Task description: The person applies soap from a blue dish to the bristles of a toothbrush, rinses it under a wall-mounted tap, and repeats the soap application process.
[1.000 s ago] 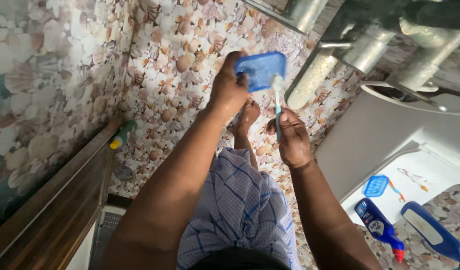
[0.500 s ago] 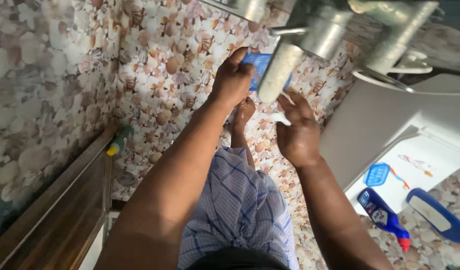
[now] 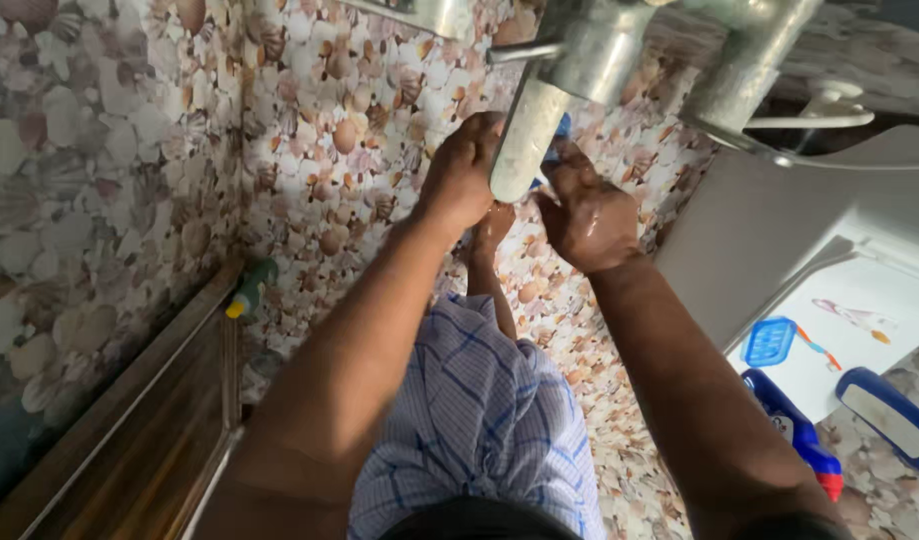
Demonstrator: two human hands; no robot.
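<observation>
A: Item one, the blue tray (image 3: 559,128)?

B: Blue plastic, flat; only a small corner shows, just right of the metal spout (image 3: 527,140). The rest is hidden behind the spout and both hands. It sits up under the tap, between the two hands, above the shell-patterned floor (image 3: 379,130).

A: Left hand (image 3: 462,175)?

B: Fingers curled tight at the left side of the spout, wet-looking. It appears closed on the tray's left edge, though the contact itself is covered.

A: Right hand (image 3: 587,210)?

B: Knuckles up, fingers bent in toward the tray's corner, touching or just beside it. Whether it holds anything cannot be told; the palm is turned away.

A: Spout, condition?

B: Grey metal tube, speckled with white deposit, slanting down between the hands from a tap body (image 3: 599,45) at the top edge.

A: Remaining stock?

B: A person's foot (image 3: 491,222) below the hands; checked blue cloth (image 3: 469,410) over the knees. Green bottle with yellow cap (image 3: 249,290) lying by the wooden threshold (image 3: 139,420). At right, a white ledge (image 3: 859,330) bearing a second small blue tray (image 3: 769,342), with two blue bottles (image 3: 794,432) just below it
</observation>
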